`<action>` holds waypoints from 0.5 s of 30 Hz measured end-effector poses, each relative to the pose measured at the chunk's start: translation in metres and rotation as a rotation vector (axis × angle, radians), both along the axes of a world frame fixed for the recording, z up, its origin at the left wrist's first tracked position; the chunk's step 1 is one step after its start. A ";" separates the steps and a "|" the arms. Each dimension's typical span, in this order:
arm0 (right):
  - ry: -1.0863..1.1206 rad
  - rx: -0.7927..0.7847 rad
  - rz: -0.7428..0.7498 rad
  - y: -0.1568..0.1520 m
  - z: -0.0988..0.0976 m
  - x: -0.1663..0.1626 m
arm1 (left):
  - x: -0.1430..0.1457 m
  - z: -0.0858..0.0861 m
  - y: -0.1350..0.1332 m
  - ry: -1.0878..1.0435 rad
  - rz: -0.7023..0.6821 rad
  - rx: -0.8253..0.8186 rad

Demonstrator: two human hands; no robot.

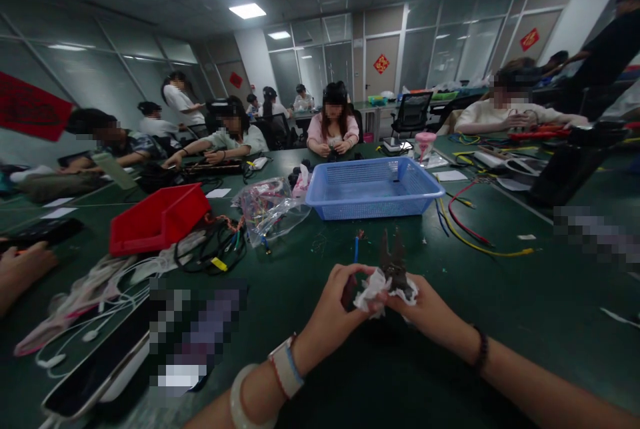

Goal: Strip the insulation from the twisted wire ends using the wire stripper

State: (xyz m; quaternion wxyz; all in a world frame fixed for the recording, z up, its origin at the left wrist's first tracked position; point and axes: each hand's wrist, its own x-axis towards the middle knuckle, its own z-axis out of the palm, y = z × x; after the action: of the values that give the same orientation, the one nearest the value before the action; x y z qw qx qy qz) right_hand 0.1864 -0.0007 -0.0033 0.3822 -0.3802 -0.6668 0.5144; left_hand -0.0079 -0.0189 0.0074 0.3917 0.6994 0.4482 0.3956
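"Below the centre of the frame, what is being held?"

"A dark 2-pronged tool, prongs directed up the frame, its lower end bunched in white tissue. The left hand grasps the tissue; the right hand grasps the tool's lower end through it."

"Why this arrangement?"

"Presumably, 2 grips steady the tool while the tissue separates fingers from its surface. Contact beneath the tissue cannot be determined."

"Adjacent items?"

"On the table, a blue basket sits above the hands, right of centre; a red bin sits centre left. Both probably remain within reach."
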 end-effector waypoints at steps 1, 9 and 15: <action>-0.047 0.044 0.000 0.000 -0.001 0.001 | 0.000 -0.002 0.001 -0.019 -0.007 0.005; -0.083 0.073 0.000 -0.001 -0.001 -0.003 | -0.003 -0.007 0.006 0.063 -0.037 0.021; -0.012 -0.053 0.031 0.000 0.000 -0.005 | -0.002 -0.011 0.010 0.138 -0.005 0.039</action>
State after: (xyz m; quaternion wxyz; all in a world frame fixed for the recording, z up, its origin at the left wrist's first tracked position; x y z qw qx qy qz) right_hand 0.1815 -0.0006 -0.0031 0.3602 -0.3829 -0.6611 0.5353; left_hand -0.0101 -0.0091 -0.0039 0.3472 0.7337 0.4644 0.3542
